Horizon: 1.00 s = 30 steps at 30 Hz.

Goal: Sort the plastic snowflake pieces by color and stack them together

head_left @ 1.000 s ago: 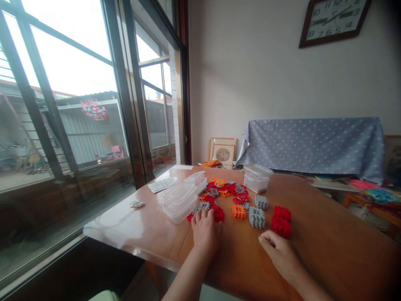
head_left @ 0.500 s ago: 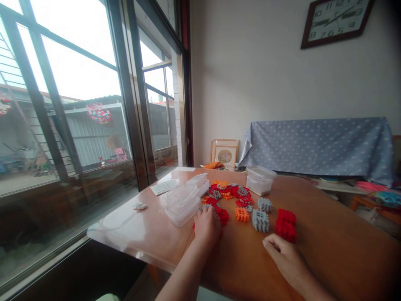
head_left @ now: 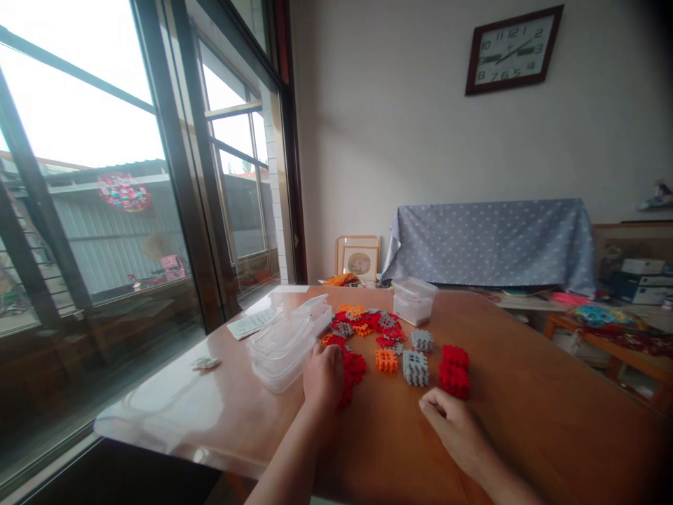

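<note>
My left hand (head_left: 322, 376) is closed, fingers curled, at the left edge of the spread of interlocking plastic pieces. What its fingers hold, if anything, is hidden. Right beside it lie joined red pieces (head_left: 353, 368), partly covered by the hand. Beyond them, red, grey and orange pieces (head_left: 386, 320) form a curved chain. My right hand (head_left: 446, 415) rests on the table as a loose fist, with nothing showing in it. Just past it stand stacks of red pieces (head_left: 454, 372), grey pieces (head_left: 416, 368) and orange pieces (head_left: 386, 360). A smaller grey stack (head_left: 422, 341) sits behind.
Clear plastic containers (head_left: 281, 351) stand on the table (head_left: 526, 379) left of the pieces. Another clear box (head_left: 414, 301) is at the back. A printed sheet (head_left: 251, 325) and a small pale packet (head_left: 205, 363) lie on the left. Windows (head_left: 242, 203) line the left side.
The view has turned to the right, so the scene has shifted left. My left hand has drawn slightly left of the red pieces. My right hand keeps about the same place and pose.
</note>
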Each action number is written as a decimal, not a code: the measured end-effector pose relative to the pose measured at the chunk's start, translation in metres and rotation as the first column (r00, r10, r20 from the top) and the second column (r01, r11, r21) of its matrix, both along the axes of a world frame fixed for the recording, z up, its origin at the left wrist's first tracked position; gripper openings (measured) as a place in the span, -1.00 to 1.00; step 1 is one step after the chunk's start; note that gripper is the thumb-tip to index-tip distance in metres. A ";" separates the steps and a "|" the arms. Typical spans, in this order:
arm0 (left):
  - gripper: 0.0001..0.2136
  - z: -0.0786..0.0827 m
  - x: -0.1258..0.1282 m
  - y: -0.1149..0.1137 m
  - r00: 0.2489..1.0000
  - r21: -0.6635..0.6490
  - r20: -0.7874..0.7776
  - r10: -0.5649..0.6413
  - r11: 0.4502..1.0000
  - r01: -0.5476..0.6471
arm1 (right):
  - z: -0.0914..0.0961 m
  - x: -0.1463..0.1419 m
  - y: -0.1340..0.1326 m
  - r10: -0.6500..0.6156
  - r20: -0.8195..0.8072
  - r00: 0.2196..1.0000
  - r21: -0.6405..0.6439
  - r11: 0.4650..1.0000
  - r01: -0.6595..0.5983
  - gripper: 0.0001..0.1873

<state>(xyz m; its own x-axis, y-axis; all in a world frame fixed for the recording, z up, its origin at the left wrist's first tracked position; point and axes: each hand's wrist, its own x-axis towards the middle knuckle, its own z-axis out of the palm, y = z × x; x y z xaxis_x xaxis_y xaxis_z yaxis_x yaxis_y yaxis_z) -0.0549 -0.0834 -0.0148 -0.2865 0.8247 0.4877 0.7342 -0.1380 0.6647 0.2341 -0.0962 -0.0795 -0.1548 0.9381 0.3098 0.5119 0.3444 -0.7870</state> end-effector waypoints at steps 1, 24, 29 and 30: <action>-0.81 0.001 0.004 0.001 0.989 0.036 0.136 -0.060 0.998 0.056 | -0.001 0.000 0.001 -0.001 -0.001 1.000 -0.001 1.000 0.001 -0.66; -0.70 -0.018 0.084 -0.029 0.092 0.120 0.960 -0.266 0.682 0.721 | 0.007 -0.008 -0.016 -0.021 0.004 1.000 0.219 0.976 0.019 -0.29; -0.72 -0.016 0.084 -0.029 0.124 0.080 0.959 -0.256 0.662 0.746 | 0.011 -0.008 -0.016 -0.006 0.032 0.999 0.225 0.974 -0.002 -0.35; -0.73 -0.016 0.084 -0.030 0.126 0.079 0.958 -0.256 0.661 0.746 | 0.012 -0.008 -0.016 -0.007 0.043 0.999 0.228 0.974 -0.003 -0.35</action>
